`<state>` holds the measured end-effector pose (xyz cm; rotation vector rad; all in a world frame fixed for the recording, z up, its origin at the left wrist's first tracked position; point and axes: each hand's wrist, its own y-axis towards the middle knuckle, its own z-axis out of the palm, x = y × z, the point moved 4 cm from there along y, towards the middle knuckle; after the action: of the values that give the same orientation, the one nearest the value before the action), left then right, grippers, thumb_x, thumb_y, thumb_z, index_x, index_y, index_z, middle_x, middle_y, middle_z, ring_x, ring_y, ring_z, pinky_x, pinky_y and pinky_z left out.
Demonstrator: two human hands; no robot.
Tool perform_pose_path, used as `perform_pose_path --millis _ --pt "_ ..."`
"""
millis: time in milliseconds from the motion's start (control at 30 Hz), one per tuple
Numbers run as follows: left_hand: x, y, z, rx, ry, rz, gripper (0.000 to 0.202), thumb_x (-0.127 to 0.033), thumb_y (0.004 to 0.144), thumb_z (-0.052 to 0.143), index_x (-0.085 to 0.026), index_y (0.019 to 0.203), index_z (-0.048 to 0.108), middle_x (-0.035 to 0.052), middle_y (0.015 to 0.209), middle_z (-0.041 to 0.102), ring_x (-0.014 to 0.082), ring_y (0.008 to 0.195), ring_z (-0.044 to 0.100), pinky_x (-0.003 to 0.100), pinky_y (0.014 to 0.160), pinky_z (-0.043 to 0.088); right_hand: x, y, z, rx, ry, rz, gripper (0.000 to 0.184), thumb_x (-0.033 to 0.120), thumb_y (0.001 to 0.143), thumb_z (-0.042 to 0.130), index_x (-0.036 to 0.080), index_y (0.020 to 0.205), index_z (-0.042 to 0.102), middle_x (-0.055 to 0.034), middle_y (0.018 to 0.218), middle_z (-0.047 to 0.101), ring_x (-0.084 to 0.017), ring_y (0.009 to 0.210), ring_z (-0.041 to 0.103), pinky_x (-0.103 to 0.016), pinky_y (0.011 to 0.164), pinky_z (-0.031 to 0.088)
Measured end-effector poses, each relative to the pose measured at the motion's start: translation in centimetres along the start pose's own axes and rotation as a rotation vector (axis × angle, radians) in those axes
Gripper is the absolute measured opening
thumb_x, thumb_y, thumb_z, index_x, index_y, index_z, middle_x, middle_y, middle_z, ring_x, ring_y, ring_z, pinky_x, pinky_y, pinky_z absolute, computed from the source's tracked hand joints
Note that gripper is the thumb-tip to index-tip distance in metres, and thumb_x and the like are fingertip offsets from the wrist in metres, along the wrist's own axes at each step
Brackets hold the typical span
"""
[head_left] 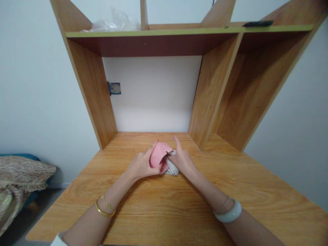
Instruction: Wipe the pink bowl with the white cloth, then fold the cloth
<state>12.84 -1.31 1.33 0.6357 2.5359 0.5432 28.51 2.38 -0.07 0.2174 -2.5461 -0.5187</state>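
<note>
Over the middle of the wooden desk, my left hand point(145, 163) is closed around a pink, faceted bowl-like container point(159, 152). The container lies tilted, its opening turned toward the right. My right hand point(182, 159) grips a greyish-white cloth point(172, 168) at that opening, with the index finger pointing up and away. Part of the cloth hangs below the fingers, close to the desk surface. The right fingertips and the inside of the container are mostly hidden.
The wooden desk point(164, 212) has a shelf unit point(153, 33) rising at its back, with upright panels. A clear plastic bag point(116, 22) and a dark flat object point(258, 23) lie on the shelf. A wall socket box point(114, 88) shows behind; a patterned blanket point(23, 174) is at left.
</note>
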Motion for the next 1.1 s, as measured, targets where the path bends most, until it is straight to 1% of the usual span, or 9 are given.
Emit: perform_pose_path --millis 100,167,333,467,567,667,800,933,1100 --pt "-0.2 0.0 -0.4 0.024 0.046 0.015 0.082 -0.036 0.063 0.056 -0.015 0.135 0.021 0.0046 0.078 0.064 0.0194 0.063 0.059 0.027 0.057 0.045 0.8 -0.5 -0.7 -0.024 -0.241 -0.107 0.074 0.032 0.076 0.049 0.015 0.137 0.010 -0.0072 0.068 0.066 -0.023 0.062 0.062 -0.026 0.053 0.038" --pt "-0.4 -0.1 -0.5 0.049 0.078 0.030 0.082 -0.037 0.063 0.056 -0.015 0.135 0.022 0.0055 0.079 0.064 0.0209 0.064 0.060 0.028 0.059 0.045 1.2 -0.8 -0.9 -0.038 -0.327 -0.164 0.075 0.030 0.077 0.048 0.015 0.137 0.006 -0.0076 0.069 0.067 -0.023 0.063 0.063 -0.026 0.054 0.038" --pt "-0.2 -0.2 0.0 0.120 0.122 0.047 0.080 -0.040 0.066 0.054 -0.016 0.135 0.021 0.0067 0.084 0.064 0.0232 0.071 0.061 0.030 0.064 0.045 1.3 -1.0 -0.5 0.000 -0.325 -0.262 0.077 0.026 0.075 0.047 0.014 0.137 0.003 -0.0071 0.070 0.067 -0.022 0.064 0.063 -0.025 0.055 0.039" --pt "0.7 0.1 0.0 0.075 0.080 -0.040 0.078 -0.050 0.072 0.049 -0.020 0.136 0.015 0.0069 0.093 0.063 0.0244 0.076 0.061 0.034 0.067 0.044 0.3 -0.6 -0.4 -0.014 -0.145 -0.164 0.073 0.025 0.075 0.045 0.015 0.137 0.007 -0.0050 0.066 0.065 -0.022 0.061 0.062 -0.026 0.055 0.039" --pt "1.2 0.2 0.0 -0.007 -0.031 -0.098 0.085 -0.056 0.071 0.050 -0.021 0.136 0.008 0.0090 0.108 0.057 0.0244 0.085 0.060 0.034 0.072 0.044 -0.9 0.1 -0.2 -0.061 0.137 -0.035 0.067 0.024 0.075 0.044 0.015 0.135 0.016 -0.0048 0.070 0.064 -0.021 0.063 0.061 -0.027 0.057 0.042" --pt "1.1 0.2 0.8 -0.013 -0.127 -0.097 0.093 -0.056 0.067 0.056 -0.019 0.136 0.007 0.0128 0.117 0.051 0.0269 0.093 0.057 0.036 0.076 0.043 -1.8 0.9 0.3 -0.126 0.473 0.048 0.059 0.023 0.072 0.045 0.016 0.128 0.028 -0.0066 0.087 0.064 -0.019 0.076 0.060 -0.029 0.066 0.045" --pt "0.9 0.0 2.3 0.014 -0.267 -0.070 0.087 -0.052 0.072 0.054 -0.015 0.135 0.008 0.0138 0.115 0.052 0.0262 0.098 0.054 0.037 0.078 0.043 -2.1 1.5 1.8 -0.133 0.831 0.042 0.044 0.020 0.066 0.048 0.017 0.109 0.043 -0.0083 0.107 0.057 -0.018 0.094 0.055 -0.032 0.081 0.043" --pt "0.9 -0.1 2.5 -0.057 -0.325 -0.054 0.083 -0.045 0.073 0.055 -0.013 0.134 0.010 0.0141 0.121 0.047 0.0241 0.104 0.050 0.035 0.084 0.042 -2.1 1.4 3.5 -0.078 0.911 0.072 0.045 0.019 0.061 0.051 0.016 0.105 0.043 -0.0089 0.105 0.057 -0.018 0.094 0.055 -0.034 0.084 0.043" --pt "0.7 0.0 1.9 -0.079 -0.262 -0.047 0.083 -0.040 0.070 0.059 -0.016 0.134 0.013 0.0112 0.118 0.050 0.0234 0.102 0.052 0.033 0.083 0.042 -2.3 1.3 3.8 -0.087 0.800 0.043 0.054 0.023 0.058 0.059 0.014 0.108 0.042 -0.0101 0.103 0.058 -0.020 0.093 0.056 -0.033 0.080 0.044"
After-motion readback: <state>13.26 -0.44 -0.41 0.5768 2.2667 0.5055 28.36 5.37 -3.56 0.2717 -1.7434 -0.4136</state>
